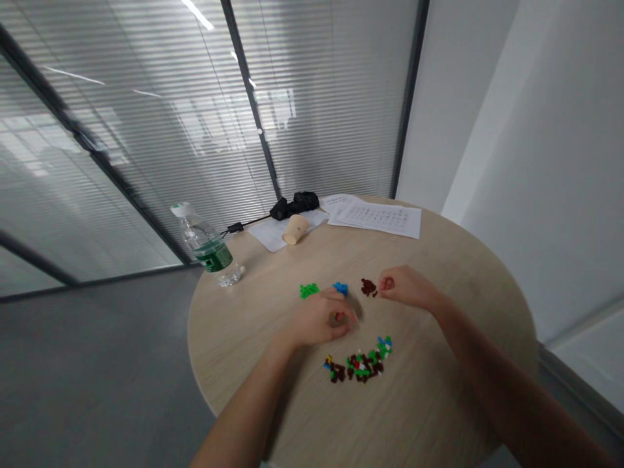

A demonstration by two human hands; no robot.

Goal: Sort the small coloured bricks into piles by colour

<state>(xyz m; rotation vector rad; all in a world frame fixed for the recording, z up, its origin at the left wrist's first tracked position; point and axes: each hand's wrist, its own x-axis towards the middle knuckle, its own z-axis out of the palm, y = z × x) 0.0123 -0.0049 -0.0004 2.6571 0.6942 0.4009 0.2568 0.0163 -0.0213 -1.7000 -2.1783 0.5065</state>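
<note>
On the round wooden table [439, 260] lies a mixed heap of small coloured beads [359, 364], brown, green, red and blue. Farther back sit three sorted little piles: green [309, 290], blue [340, 288] and dark brown [368, 286]. My left hand [319, 320] rests curled on the table just behind the mixed heap, its fingertips pinched together with something reddish between them. My right hand [404, 287] is closed in a pinch right beside the brown pile, its fingertips almost touching it.
A plastic water bottle with a green label [207, 246] stands at the table's left edge. A paper cup [295, 229] lies on its side on white paper [273, 235]. Printed sheets [377, 216] and a black bundle with a cable [294, 205] lie at the back. Glass walls with blinds stand behind.
</note>
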